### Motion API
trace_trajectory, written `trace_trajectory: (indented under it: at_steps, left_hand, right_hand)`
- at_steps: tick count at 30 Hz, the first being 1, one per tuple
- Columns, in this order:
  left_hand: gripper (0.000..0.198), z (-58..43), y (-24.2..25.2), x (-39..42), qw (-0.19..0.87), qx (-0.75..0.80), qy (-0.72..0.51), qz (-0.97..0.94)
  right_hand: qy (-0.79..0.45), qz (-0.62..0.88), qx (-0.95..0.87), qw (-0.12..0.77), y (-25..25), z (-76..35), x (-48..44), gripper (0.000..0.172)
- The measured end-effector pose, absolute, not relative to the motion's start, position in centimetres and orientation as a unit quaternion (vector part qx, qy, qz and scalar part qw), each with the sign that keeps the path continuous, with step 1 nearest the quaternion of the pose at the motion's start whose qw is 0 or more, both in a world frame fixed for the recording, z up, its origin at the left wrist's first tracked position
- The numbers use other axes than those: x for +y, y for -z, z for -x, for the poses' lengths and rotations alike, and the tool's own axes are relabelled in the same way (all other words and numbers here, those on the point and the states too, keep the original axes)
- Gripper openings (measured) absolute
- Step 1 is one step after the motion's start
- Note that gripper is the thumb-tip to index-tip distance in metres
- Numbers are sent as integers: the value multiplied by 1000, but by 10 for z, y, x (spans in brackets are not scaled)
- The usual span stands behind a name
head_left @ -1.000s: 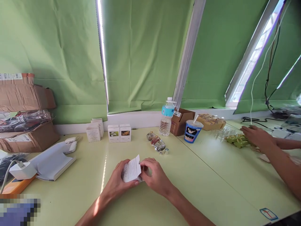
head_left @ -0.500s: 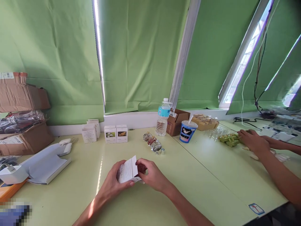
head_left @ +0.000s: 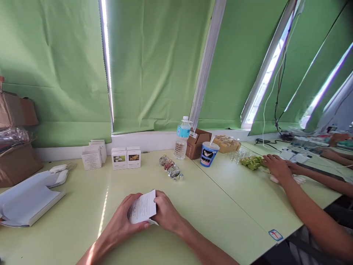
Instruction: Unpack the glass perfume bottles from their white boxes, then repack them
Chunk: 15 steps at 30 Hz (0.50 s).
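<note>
Hands meet over our pale green table [head_left: 68, 228]: our left hand [head_left: 121, 222] and right hand [head_left: 165, 215] both grip a small white printed box [head_left: 142, 211], held just above the tabletop near its front edge. Beyond it sit glass bottles [head_left: 169, 167], a water bottle [head_left: 182, 139] and a co-worker's hand [head_left: 277, 167] well to our right.
</note>
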State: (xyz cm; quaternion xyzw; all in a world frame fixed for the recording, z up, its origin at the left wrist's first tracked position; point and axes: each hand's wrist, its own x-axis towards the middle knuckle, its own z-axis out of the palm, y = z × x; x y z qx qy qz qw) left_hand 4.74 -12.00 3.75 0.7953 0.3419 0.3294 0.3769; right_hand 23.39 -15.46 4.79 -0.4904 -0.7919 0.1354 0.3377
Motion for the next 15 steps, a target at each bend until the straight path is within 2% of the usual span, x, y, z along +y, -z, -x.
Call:
trace_trajectory:
  at_steps: [3, 15]
  left_hand:
    - [66, -48, -38, -120, 380, 346, -328, -792]
    - [64, -46, -47, -121, 376, 359, -296, -801]
  right_hand:
    - [-139, 493, -780, 361, -42, -233, -151, 3]
    - [-123, 495, -786, 349, -38, -235, -145, 7]
